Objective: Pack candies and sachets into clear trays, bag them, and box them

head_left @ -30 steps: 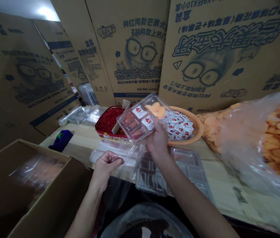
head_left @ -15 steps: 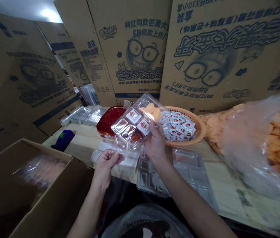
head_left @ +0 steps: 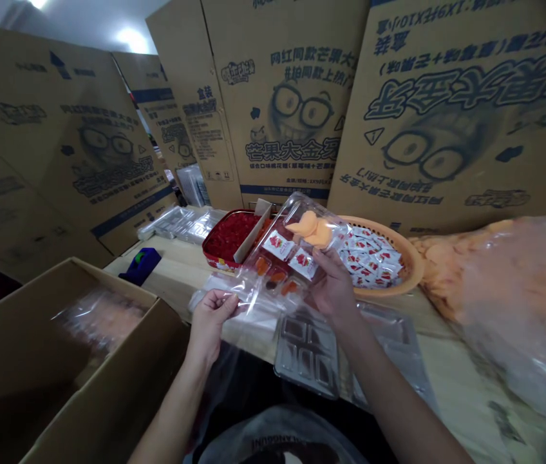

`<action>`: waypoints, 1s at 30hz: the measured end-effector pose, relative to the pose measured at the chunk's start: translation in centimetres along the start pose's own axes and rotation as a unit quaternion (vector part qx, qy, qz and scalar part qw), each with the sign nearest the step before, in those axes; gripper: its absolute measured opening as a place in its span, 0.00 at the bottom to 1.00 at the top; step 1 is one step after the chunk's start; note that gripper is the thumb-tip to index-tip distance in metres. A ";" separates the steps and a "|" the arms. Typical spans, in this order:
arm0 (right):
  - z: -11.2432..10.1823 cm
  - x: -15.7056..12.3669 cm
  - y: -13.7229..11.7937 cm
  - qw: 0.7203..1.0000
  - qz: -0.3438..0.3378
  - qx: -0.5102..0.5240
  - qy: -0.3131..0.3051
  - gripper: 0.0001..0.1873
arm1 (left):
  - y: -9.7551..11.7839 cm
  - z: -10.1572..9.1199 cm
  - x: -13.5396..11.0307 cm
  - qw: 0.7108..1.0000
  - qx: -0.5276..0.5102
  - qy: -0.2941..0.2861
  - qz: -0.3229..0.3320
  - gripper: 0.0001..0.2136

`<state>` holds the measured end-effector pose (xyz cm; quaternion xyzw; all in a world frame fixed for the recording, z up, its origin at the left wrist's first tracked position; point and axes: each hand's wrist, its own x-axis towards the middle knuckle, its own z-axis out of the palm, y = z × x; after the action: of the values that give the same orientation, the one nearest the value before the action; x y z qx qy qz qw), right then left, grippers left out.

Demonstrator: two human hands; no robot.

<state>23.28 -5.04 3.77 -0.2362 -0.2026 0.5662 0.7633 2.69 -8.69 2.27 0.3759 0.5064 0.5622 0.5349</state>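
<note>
My right hand [head_left: 333,283] grips the right side of a clear plastic tray [head_left: 298,205], held tilted above the table. In its compartments lie orange mango-shaped candy pieces [head_left: 312,229], two white sachets with red print [head_left: 279,245] and several small red and orange pieces [head_left: 277,277]. Closed in a pinch, my left hand [head_left: 214,319] holds the edge of a clear plastic bag [head_left: 248,298]. The film reaches up to the tray's lower end; how far it covers the tray I cannot tell.
Behind stand a red tin [head_left: 227,241] of red pieces and an orange basket [head_left: 413,264] of sachets. Bare trays [head_left: 306,354] lie in front. Bagged orange candy [head_left: 485,277] is right; a carton [head_left: 73,274] and blue tape dispenser [head_left: 140,265] are left. Large cartons [head_left: 292,38] wall the back.
The view has swung, so everything sits further right. The tray has tilted and its lower compartments show red and orange pieces more clearly. Both hands keep their holds.
</note>
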 end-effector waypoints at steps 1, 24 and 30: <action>0.0 0.0 -0.1 1.000 -0.001 -0.003 -0.005 0.09 | 0.1 0.0 0.0 1.000 0.011 -0.001 0.006 0.15; 0.3 -1.4 0.4 0.986 0.128 -0.090 -0.052 0.14 | 1.0 1.4 1.0 0.976 -0.077 -0.153 -0.134 0.13; 0.4 -2.4 0.0 0.981 0.140 -0.103 -0.084 0.16 | 0.7 1.4 1.3 0.971 -0.117 -0.161 -0.134 0.14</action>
<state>22.42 -7.26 3.98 -0.2907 -0.2882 0.6613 0.6286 3.71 -7.08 3.13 0.3244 0.3901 0.4730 0.7203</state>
